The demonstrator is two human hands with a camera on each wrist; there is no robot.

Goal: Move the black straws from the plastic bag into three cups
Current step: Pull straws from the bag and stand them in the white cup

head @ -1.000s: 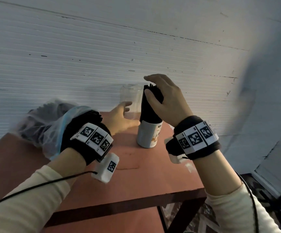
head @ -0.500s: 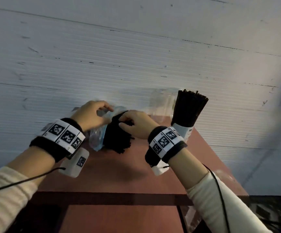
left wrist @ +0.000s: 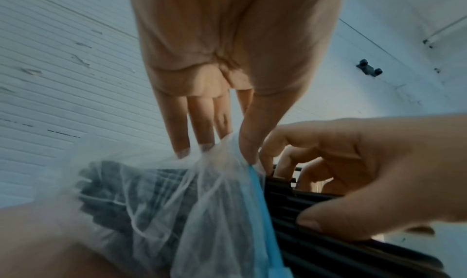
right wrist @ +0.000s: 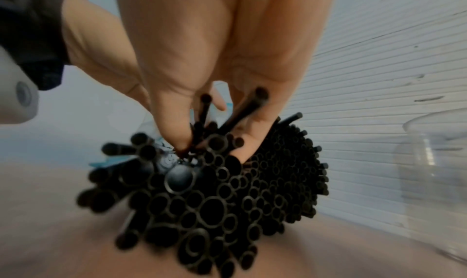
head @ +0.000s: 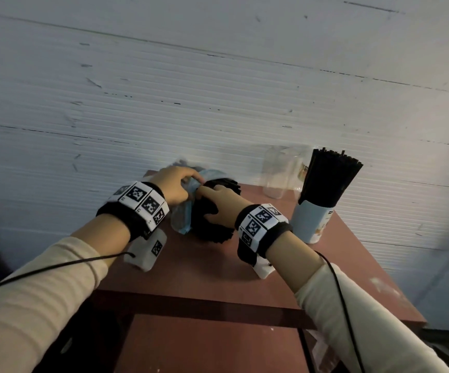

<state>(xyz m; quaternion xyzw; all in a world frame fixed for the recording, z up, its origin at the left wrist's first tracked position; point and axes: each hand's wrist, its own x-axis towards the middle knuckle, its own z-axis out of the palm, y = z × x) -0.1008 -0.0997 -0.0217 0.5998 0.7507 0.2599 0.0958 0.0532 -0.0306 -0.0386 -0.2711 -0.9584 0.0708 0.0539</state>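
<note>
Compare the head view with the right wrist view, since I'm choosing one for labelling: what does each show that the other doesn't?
Only the head view shows the printed cup already packed with black straws, both wrist bands and the table edge. Only the right wrist view shows the open round ends of the bundle of straws and the right hand's fingers dug in among them. Both show the right hand gripping that bundle, the left hand at the plastic bag, and an empty clear cup.

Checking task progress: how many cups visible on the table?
2. Printed cup packed with black straws, right; clear empty cup behind it, by the wall. A third may be hidden.
</note>
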